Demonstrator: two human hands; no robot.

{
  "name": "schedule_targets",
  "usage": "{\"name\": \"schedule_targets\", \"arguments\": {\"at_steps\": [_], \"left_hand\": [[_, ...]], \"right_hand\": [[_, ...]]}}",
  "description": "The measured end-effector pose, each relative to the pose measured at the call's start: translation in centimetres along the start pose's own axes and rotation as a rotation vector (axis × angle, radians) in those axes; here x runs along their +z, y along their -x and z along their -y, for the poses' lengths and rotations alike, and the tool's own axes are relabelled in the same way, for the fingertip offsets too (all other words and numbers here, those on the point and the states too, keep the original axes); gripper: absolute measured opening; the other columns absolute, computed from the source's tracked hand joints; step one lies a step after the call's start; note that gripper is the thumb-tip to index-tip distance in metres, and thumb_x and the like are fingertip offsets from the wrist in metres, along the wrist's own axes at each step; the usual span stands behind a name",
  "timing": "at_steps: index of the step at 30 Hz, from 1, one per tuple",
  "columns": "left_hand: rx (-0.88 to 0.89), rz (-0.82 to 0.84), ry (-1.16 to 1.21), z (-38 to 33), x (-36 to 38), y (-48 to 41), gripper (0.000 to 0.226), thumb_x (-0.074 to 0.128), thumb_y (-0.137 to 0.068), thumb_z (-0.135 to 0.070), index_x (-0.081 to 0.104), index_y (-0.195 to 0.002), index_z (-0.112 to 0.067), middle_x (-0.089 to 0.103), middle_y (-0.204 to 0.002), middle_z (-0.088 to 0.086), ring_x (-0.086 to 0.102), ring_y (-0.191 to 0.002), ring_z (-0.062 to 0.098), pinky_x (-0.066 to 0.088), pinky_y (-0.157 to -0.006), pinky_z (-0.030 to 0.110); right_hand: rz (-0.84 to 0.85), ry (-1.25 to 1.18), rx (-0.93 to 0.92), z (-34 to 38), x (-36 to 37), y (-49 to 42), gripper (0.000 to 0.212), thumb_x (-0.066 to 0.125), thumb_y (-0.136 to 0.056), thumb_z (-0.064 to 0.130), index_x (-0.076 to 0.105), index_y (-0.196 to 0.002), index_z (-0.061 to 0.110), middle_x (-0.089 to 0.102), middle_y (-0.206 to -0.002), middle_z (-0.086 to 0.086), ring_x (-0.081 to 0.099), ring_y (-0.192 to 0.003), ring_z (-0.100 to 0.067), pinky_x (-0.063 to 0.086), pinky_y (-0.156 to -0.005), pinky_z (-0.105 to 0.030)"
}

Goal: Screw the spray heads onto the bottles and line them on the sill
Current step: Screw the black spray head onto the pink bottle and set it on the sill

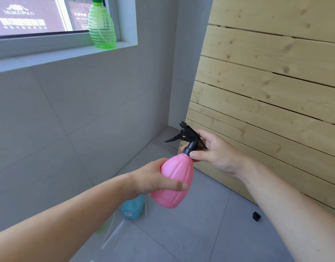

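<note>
We hold the pink bottle (175, 183) in mid-air over the grey tiled floor (210, 224): smooth, opaque plastic, pear-shaped, with shallow vertical ribs. Our left hand (155, 179) wraps its body, fingers closed around it. Our right hand (213, 153) pinches the black spray head (188, 138) at its collar, thumb and fingers closed on it; the thread engagement is hidden. A translucent green bottle (102, 27), horizontally ribbed, stands on the sill (49, 55), its head cut off by the frame edge. A blue bottle (133, 208) lies on the floor, partly concealed by our left wrist. Knotty pine slats (267, 82) stand at right.
</note>
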State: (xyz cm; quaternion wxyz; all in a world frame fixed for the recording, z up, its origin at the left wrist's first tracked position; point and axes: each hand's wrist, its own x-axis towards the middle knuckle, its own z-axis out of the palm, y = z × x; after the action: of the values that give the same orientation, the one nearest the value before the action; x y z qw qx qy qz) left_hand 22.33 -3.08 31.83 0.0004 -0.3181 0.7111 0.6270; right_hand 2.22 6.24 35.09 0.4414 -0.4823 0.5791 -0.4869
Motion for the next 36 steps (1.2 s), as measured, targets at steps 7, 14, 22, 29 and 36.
{"name": "schedule_targets", "arguments": {"at_steps": [7,14,22,29,36], "left_hand": [[-0.123,0.080,0.138,-0.15,0.50,0.08,0.064,0.073,-0.073,-0.044,0.056,-0.133,-0.029,0.066,-0.130,0.003,0.069,-0.115,0.027,0.061,-0.090,0.050],[-0.121,0.173,0.199,-0.73,0.44,0.22,0.053,0.077,-0.077,-0.042,0.065,-0.129,-0.036,0.072,-0.132,0.001,0.068,-0.124,0.024,0.059,-0.095,0.044],[-0.120,0.176,0.318,-0.18,1.08,-0.31,0.081,0.084,-0.066,-0.050,0.053,-0.139,-0.029,0.068,-0.136,0.004,0.070,-0.120,0.027,0.059,-0.097,0.051],[-0.076,0.149,0.270,-0.28,0.72,-0.23,0.073,0.083,-0.069,-0.046,0.060,-0.136,-0.032,0.068,-0.138,0.005,0.066,-0.128,0.028,0.053,-0.107,0.054],[-0.114,0.215,0.449,-0.29,0.70,-0.33,0.060,0.069,-0.078,-0.043,0.064,-0.134,-0.022,0.072,-0.124,0.007,0.069,-0.113,0.030,0.057,-0.090,0.049]], "right_hand": [[-0.053,0.027,0.026,-0.02,0.21,0.03,0.047,0.067,-0.086,-0.005,0.061,-0.128,0.015,0.068,-0.108,-0.015,0.064,-0.097,-0.016,0.054,-0.096,-0.037],[-0.014,-0.129,0.035,0.12,-0.63,0.23,0.051,0.063,-0.088,-0.008,0.059,-0.134,0.016,0.071,-0.109,-0.016,0.066,-0.104,-0.023,0.055,-0.089,-0.038],[-0.039,-0.232,0.029,0.17,-0.05,0.18,0.046,0.069,-0.080,0.003,0.065,-0.124,0.013,0.072,-0.107,-0.016,0.065,-0.107,-0.030,0.055,-0.090,-0.038],[-0.044,-0.296,0.027,0.33,-0.11,0.34,0.042,0.065,-0.086,-0.003,0.067,-0.123,0.016,0.068,-0.104,-0.018,0.063,-0.098,-0.030,0.056,-0.081,-0.032],[-0.076,-0.325,0.031,0.63,0.18,0.23,0.042,0.067,-0.083,0.002,0.063,-0.124,0.008,0.070,-0.110,-0.018,0.065,-0.096,-0.025,0.053,-0.081,-0.032]]}}
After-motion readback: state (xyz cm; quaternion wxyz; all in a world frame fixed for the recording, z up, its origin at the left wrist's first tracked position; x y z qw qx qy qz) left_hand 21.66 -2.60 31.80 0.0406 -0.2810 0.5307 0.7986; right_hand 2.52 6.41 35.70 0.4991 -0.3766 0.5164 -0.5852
